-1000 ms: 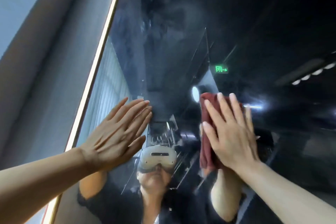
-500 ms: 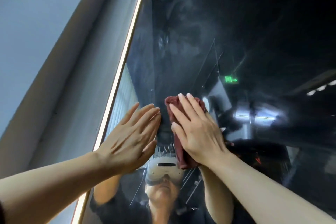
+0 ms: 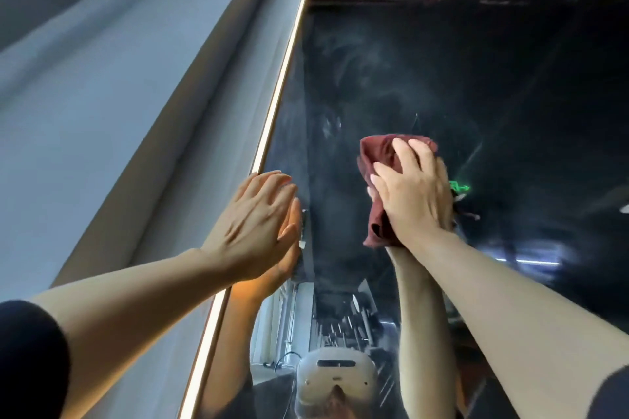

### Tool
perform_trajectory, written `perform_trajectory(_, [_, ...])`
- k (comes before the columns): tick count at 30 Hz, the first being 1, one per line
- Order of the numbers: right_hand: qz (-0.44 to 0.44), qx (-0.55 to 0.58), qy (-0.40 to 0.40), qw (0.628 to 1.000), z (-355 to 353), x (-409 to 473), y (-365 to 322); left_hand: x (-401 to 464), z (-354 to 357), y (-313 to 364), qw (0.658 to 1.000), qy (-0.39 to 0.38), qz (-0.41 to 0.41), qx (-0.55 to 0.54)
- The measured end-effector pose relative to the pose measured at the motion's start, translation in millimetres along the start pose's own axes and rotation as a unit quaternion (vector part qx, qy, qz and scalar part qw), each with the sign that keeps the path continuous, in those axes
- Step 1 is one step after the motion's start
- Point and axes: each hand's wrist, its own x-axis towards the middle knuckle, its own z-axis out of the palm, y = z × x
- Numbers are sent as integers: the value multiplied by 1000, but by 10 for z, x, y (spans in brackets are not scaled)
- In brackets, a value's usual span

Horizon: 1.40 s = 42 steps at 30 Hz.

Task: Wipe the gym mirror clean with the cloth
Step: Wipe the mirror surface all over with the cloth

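Note:
The gym mirror (image 3: 459, 61) is a dark pane rising in front of me, with pale hazy smears (image 3: 357, 71) on its upper part. A bunched dark red cloth (image 3: 374, 153) lies against the glass. My right hand (image 3: 412, 194) presses it there with spread fingers, covering most of it. My left hand (image 3: 252, 224) rests flat on the glass with straight fingers, close to the mirror's left edge and holding nothing. Both arms are mirrored in the pane below the hands.
A lit, gold-coloured frame strip (image 3: 282, 78) runs diagonally along the mirror's left edge. Left of it is a grey-white wall (image 3: 102, 95). The glass reflects a green exit sign (image 3: 459, 186), ceiling lights and gym gear low down.
My right hand slid the cloth left toward my left hand, then back right and higher up the glass. The view tilted upward. My left hand stayed flat near the edge.

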Motion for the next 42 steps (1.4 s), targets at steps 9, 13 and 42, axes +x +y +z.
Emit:
perform_trajectory(9, [108, 51, -189, 975, 331, 404, -40, 480, 13, -258, 995, -50, -73, -37])
perform_trajectory(13, [40, 21, -246, 968, 442, 613, 22, 611, -4, -346, 994, -63, -68, -59])
perform_trajectory(42, [208, -68, -207, 954, 758, 950, -434, 599, -79, -695, 994, -28, -53, -93])
